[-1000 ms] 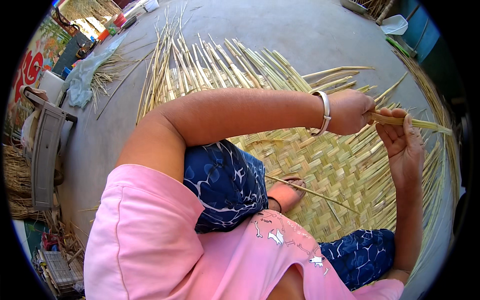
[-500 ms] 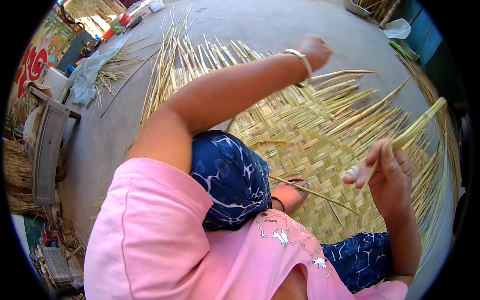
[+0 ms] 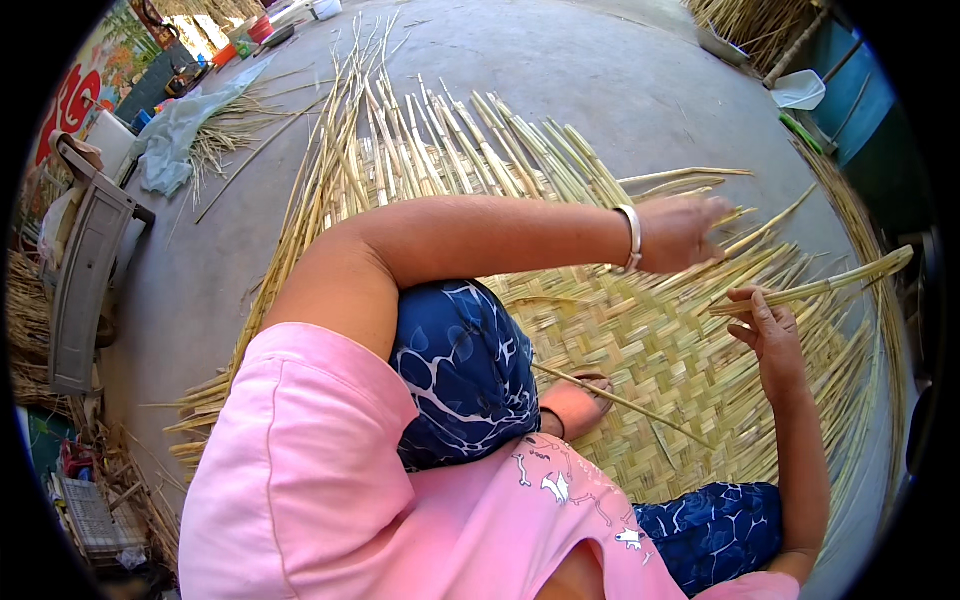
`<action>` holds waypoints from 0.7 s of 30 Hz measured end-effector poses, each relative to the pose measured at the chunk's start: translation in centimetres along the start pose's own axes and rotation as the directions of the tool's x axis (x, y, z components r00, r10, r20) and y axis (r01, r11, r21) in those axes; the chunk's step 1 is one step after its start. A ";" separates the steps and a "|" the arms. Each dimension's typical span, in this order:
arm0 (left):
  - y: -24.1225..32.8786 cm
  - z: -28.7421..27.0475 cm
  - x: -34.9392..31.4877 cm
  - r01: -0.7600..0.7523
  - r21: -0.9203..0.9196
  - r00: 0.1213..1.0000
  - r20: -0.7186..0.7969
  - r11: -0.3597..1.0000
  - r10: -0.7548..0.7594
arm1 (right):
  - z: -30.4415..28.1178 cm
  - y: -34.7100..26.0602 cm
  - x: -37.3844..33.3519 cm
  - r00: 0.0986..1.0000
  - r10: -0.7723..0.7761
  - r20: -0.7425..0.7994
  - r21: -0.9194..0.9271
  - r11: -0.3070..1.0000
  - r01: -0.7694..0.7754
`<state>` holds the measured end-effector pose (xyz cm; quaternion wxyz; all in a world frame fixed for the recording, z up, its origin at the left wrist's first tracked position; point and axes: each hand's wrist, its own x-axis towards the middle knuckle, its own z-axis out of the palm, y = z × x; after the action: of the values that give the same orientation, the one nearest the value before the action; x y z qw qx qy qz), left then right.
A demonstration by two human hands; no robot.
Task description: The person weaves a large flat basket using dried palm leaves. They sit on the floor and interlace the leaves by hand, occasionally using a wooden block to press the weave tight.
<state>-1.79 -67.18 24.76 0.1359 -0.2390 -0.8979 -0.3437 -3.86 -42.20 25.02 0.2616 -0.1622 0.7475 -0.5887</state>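
A woven reed mat (image 3: 620, 340) spreads over the floor in front of me, with loose reed ends sticking out along its far and right sides. My left hand (image 3: 682, 234), wearing a pale bangle (image 3: 631, 238) on its wrist, hovers over the right part of the mat. Its fingers are slightly blurred but reach out apart, with nothing seen in them. At the right, my right hand (image 3: 772, 335) pinches a reed strip (image 3: 840, 285) between thumb and fingers, raised above the mat's edge. A thin loose reed (image 3: 630, 405) lies across the mat beside my sandalled foot (image 3: 577, 405).
A grey plastic piece of furniture (image 3: 88, 290) stands at the left. Beyond it lie a pale plastic sheet (image 3: 175, 150) and scattered reeds. Reed bundles (image 3: 750, 25) and a white plastic container (image 3: 800, 88) are at the far right. My bent knee (image 3: 465, 370) rises beside the mat.
My left hand has swung nearer and to the right, toward the right hand. The right hand has risen a little, and its reed strip now lies flatter, pointing right.
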 end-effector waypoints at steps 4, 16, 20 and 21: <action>1.7 2.6 -0.7 0.323 -0.392 0.928 0.311 0.861 -0.207 | 1.4 -0.2 0.1 0.992 -0.098 -0.076 -0.031 0.995 0.096; 2.5 3.8 0.2 0.490 -0.386 0.851 0.409 0.782 -0.331 | 0.6 -1.2 0.1 0.977 -0.178 -0.114 0.105 0.976 0.190; 1.1 4.5 -1.6 0.692 -0.390 0.700 0.570 0.608 -0.431 | -2.7 0.2 0.7 0.950 -0.147 -0.274 0.078 0.982 0.174; 0.8 4.9 -1.8 0.708 -0.349 0.675 0.590 0.614 -0.444 | -3.9 0.9 0.9 0.941 -0.147 -0.304 0.074 0.981 0.177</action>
<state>-0.21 -63.97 20.87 -0.2707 -0.0281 -0.7913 -0.5475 -6.76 -39.39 24.64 0.1047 -0.1195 0.7318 -0.6628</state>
